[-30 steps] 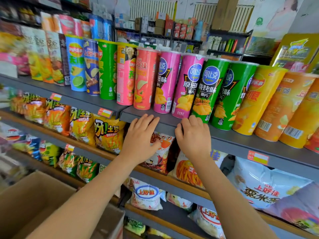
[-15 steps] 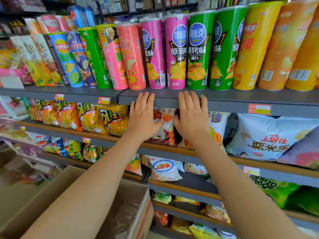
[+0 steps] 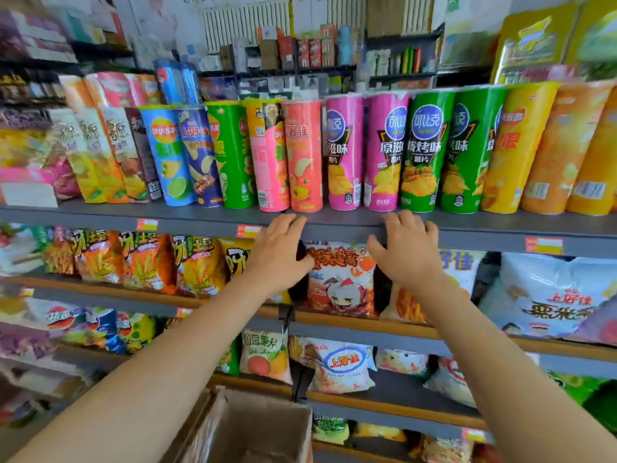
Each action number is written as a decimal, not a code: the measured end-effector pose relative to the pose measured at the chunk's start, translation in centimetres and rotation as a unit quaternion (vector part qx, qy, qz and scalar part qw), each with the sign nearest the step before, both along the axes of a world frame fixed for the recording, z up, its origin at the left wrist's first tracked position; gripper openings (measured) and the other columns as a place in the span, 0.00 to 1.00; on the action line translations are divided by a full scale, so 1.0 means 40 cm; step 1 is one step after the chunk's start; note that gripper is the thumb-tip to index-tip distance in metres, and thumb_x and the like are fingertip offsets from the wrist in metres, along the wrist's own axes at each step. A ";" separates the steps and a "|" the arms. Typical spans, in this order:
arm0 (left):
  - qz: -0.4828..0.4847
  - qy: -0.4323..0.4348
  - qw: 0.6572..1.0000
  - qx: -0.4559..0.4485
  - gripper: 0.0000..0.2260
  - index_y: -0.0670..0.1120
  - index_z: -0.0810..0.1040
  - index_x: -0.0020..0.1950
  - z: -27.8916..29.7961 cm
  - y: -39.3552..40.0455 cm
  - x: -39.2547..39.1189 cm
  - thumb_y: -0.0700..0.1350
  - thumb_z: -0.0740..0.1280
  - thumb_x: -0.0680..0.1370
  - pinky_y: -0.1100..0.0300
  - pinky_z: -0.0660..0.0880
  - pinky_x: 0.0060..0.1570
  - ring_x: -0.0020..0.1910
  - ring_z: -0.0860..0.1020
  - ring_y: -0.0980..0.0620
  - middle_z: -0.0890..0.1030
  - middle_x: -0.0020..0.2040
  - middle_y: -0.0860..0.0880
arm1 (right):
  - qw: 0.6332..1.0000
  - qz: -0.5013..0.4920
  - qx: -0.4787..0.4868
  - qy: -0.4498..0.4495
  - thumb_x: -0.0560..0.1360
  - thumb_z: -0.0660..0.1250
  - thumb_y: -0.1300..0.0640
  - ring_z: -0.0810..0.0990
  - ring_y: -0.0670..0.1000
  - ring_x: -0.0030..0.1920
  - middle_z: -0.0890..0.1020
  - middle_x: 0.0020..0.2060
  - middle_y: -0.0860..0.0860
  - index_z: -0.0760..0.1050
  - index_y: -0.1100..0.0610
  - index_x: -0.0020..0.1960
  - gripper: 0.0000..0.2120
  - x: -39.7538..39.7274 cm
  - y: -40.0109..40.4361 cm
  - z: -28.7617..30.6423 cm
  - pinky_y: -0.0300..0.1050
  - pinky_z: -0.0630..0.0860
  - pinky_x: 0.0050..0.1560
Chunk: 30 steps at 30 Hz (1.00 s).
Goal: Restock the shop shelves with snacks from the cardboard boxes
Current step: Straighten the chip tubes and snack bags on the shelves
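Head view is showing both hands reaching up to the grey metal shelf edge [image 3: 334,228] w/ nothing in them. Left hand [image 3: 278,252] is lying flat, fingers relaxed & straight, tips touching the edge just below the salmon-pink crisp tube [image 3: 305,155]. Right hand [image 3: 405,248] is lying the same way, fingers spread, tips on the edge under the magenta crisp tube [image 3: 384,152] & the green crisp tube [image 3: 422,152]. Hands are sitting apart, and the orange-and-white cartoon snack bag [image 3: 340,279] is showing between them on the shelf below. Tubes are standing upright in a tight row across the top shelf. Brown cardboard box [image 3: 253,429] is sitting open near the bottom, between the forearms; can't tell what's inside. Yellow-orange fries-type bags [image 3: 147,259] are standing at left, and a white puffed-snack bag [image 3: 551,295] is lying at right.
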<state>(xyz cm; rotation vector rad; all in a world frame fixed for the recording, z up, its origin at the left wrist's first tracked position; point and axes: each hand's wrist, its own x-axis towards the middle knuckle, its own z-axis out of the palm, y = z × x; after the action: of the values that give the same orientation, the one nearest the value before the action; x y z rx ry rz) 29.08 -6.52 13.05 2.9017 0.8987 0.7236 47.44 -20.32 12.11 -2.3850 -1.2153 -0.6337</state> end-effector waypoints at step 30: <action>0.020 0.035 0.994 0.098 0.29 0.53 0.62 0.77 0.069 0.277 -0.042 0.66 0.53 0.80 0.52 0.74 0.52 0.61 0.73 0.41 0.65 0.75 0.45 | 0.998 -0.040 -0.044 0.002 0.80 0.56 0.43 0.73 0.60 0.64 0.69 0.70 0.58 0.60 0.50 0.77 0.27 -0.264 0.325 0.079 0.52 0.75 0.50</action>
<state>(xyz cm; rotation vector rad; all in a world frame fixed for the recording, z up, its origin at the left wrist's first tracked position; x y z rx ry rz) 27.38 4.57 15.83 3.1048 0.9475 0.7590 36.89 -7.31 15.26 -2.5178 -1.1735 -0.6101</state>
